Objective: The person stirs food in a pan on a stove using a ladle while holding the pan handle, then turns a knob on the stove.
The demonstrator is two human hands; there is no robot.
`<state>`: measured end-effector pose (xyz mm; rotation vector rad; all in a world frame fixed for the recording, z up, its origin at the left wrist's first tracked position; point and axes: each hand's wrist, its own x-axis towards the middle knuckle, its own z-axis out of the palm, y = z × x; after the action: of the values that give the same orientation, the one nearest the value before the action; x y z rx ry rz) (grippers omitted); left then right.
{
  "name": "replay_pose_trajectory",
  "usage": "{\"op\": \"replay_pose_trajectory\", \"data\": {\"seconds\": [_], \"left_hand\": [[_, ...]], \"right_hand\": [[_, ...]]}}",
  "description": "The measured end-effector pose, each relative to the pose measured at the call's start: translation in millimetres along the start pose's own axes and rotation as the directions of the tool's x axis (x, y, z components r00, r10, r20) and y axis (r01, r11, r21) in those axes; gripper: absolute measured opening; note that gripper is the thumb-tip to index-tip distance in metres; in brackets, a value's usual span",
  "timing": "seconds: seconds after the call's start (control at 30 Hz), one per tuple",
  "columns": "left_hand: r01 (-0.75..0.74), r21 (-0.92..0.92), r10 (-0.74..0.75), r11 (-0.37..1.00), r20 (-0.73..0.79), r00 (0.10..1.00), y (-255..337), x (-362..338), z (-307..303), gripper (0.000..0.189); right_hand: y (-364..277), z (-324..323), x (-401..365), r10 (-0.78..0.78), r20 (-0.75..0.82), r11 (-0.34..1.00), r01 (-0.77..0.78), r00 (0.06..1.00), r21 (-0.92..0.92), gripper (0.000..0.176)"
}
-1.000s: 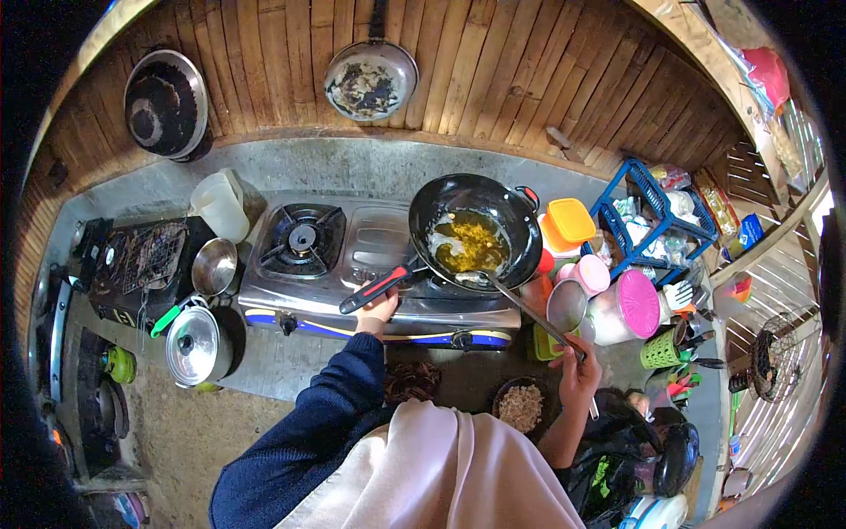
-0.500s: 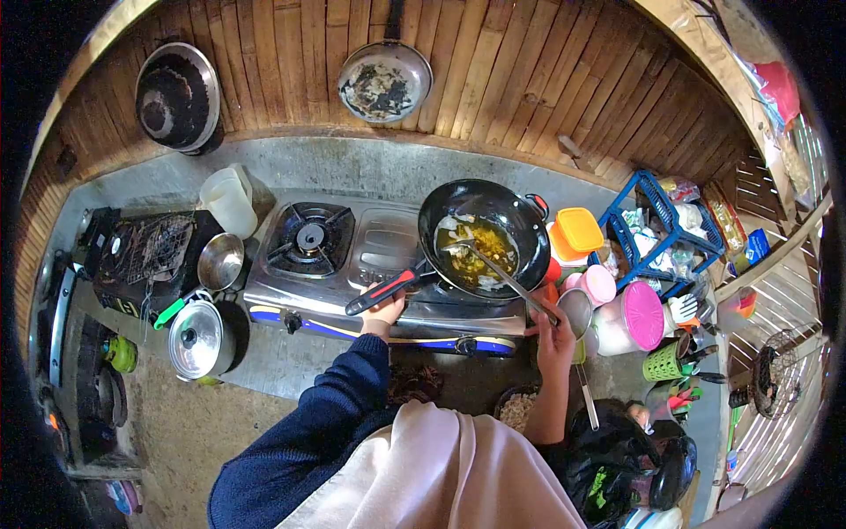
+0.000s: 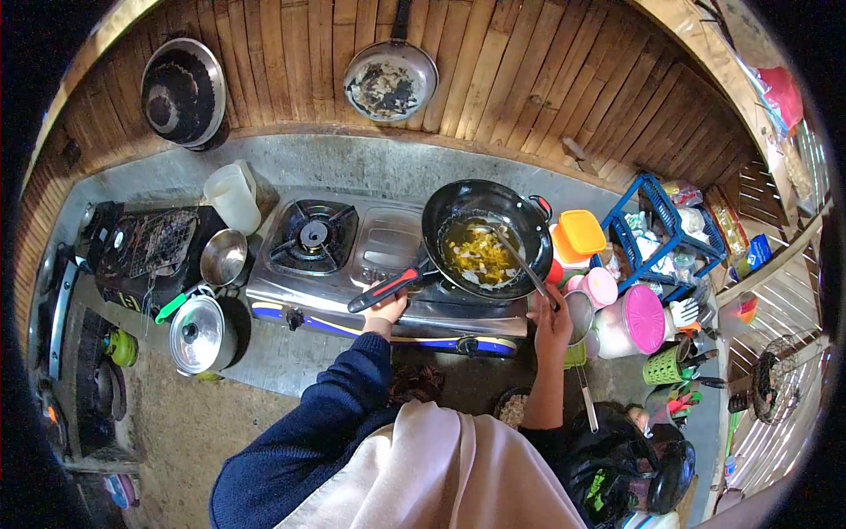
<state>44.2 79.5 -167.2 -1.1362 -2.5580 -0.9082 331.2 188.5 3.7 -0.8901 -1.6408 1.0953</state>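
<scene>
On my remote feed, a cook in a dark blue sleeve works a two-burner gas stove (image 3: 388, 251) set on a concrete counter against a bamboo wall. The left hand (image 3: 385, 309) is clasped on the near end of the red-and-black handle (image 3: 388, 288) of a black wok (image 3: 520, 216), which sits on the stove's right burner. The right hand (image 3: 553, 322) is clenched round the end of a long metal spatula (image 3: 526, 266), whose blade lies in the yellow food (image 3: 471, 256) at the bottom of the wok. The left burner (image 3: 313, 235) stands bare. I see a white jug (image 3: 231, 198) just left of the stove, and a lidded steel pot (image 3: 201, 333) nearer the counter's edge. To the right of the wok are an orange-lidded tub (image 3: 582, 231), a pink-lidded jar (image 3: 636, 317) and a blue rack (image 3: 656, 189). A blackened pan (image 3: 390, 81) hangs on the wall above.
</scene>
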Motion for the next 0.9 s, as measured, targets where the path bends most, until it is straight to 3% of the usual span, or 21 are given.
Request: {"op": "replay_pose_trajectory", "data": {"seconds": [0.07,0.2,0.27,0.3,0.37,0.57,0.77,0.9], "left_hand": [[-0.025,-0.004,0.025,1.0,-0.026,0.999,1.7,0.4,-2.0,0.024],[-0.018,-0.017,0.017,1.0,-0.017,1.0,5.1,-0.6,-4.5,0.023],[-0.014,-0.029,0.012,0.999,-0.046,0.999,3.5,0.2,-3.0,0.023],[-0.026,-0.031,0.024,0.999,-0.06,0.998,3.0,-0.1,-2.3,0.023],[-0.011,-0.062,0.009,0.998,-0.038,0.999,1.9,0.4,-1.4,0.024],[-0.027,-0.105,0.019,0.994,-0.072,0.997,1.6,1.2,-2.2,0.025],[-0.007,-0.059,0.003,0.998,-0.063,0.998,2.6,-1.2,-2.2,0.023],[-0.046,-0.031,0.042,0.998,-0.107,0.993,3.1,-1.2,-4.1,0.022]], "right_hand": [[-5.6,-8.4,-5.6,-0.117,0.0,0.986,0.116,0.993,-0.118,0.028],[-20.5,-24.9,-21.8,-0.114,-0.004,0.981,0.112,0.993,-0.16,0.028],[-28.0,-34.4,-30.9,0.076,-0.024,0.983,-0.079,0.997,-0.165,0.028],[-29.1,-38.5,-34.0,0.077,-0.029,0.983,-0.081,0.997,-0.167,0.028],[-31.4,-46.6,-40.5,-0.06,-0.004,0.992,0.059,0.998,-0.109,0.026],[-69.5,-70.2,-60.7,0.078,-0.019,0.96,-0.08,0.997,-0.268,0.022],[-83.5,-78.5,-68.3,0.087,-0.01,0.937,-0.085,0.996,-0.338,0.021],[-94.2,-72.0,-72.1,0.045,-0.006,0.96,-0.045,0.999,-0.276,0.021]]}}
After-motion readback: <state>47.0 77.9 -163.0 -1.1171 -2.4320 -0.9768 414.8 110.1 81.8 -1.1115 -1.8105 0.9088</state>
